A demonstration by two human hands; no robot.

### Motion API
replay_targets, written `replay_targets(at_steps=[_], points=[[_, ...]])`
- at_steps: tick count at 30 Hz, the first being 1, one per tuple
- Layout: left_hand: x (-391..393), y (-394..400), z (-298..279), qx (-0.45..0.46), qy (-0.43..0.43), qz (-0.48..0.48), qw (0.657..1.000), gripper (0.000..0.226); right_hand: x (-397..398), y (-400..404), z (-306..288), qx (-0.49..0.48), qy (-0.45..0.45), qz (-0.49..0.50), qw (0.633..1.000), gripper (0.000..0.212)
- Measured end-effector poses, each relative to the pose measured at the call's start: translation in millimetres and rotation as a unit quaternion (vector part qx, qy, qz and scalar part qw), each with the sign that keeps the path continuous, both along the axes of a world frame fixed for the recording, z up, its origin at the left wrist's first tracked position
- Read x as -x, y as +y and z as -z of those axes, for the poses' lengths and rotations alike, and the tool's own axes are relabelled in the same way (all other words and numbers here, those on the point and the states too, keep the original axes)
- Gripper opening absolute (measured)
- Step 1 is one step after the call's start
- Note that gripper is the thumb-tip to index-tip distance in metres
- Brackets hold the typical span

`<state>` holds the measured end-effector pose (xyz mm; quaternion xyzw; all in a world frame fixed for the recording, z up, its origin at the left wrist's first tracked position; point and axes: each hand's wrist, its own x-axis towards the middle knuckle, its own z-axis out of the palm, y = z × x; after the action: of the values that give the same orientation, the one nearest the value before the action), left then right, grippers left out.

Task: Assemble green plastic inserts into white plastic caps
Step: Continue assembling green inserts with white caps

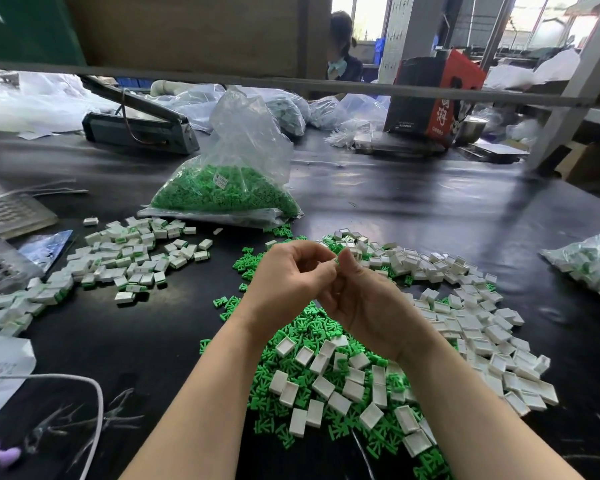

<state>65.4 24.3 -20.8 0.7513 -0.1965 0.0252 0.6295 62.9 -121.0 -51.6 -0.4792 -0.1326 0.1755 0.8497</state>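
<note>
— While both hands meet above the loose pile (343,386), how should the press go?
— Left hand (284,282) and right hand (368,303) pinch one green insert (336,260) between fingertips; any cap there is hidden. I'd square it before pushing.
— And further back?
— Finished caps (125,261) lie left; the clear bag (229,181) beyond holds green inserts.

inserts (302,327): bright green | caps (471,327): white | worktop (413,202): glossy black | bag (243,140): clear | carton (433,98): red and black
</note>
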Motion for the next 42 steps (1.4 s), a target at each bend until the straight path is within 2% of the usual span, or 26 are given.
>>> replay_targets(at_steps=[5, 12, 18, 34, 38, 42], points=[[2.6, -7.0, -0.4, 0.025, 0.019, -0.011, 0.999, 0.02, -0.3, 0.6, 0.3, -0.017, 0.008, -0.013, 1.0, 0.038], [1.3, -10.6, 2.1, 0.05, 0.028, -0.039, 0.998, 0.013, 0.8, 1.0, -0.8, 0.005, -0.016, 0.004, 1.0, 0.035], [1.1, -12.0, 3.7, 0.047, -0.014, -0.061, 0.997, 0.006, 2.8, 1.9, -1.6, 0.014, -0.03, 0.021, 0.999, 0.034], [-1.3, -8.7, 6.8, 0.018, -0.038, -0.042, 0.998, 0.011, 4.1, 0.9, -0.7, 0.027, -0.035, 0.021, 0.999, 0.031], [-1.0, -7.2, 6.5, 0.032, -0.02, -0.031, 0.999, 0.011, 3.5, 3.9, -1.3, 0.047, -0.036, 0.037, 0.998, 0.036], [-2.4, -7.1, 7.5, 0.067, 0.03, -0.018, 0.997, 0.01, 2.5, 5.1, -0.8, 0.099, -0.048, 0.041, 0.993, 0.059]])
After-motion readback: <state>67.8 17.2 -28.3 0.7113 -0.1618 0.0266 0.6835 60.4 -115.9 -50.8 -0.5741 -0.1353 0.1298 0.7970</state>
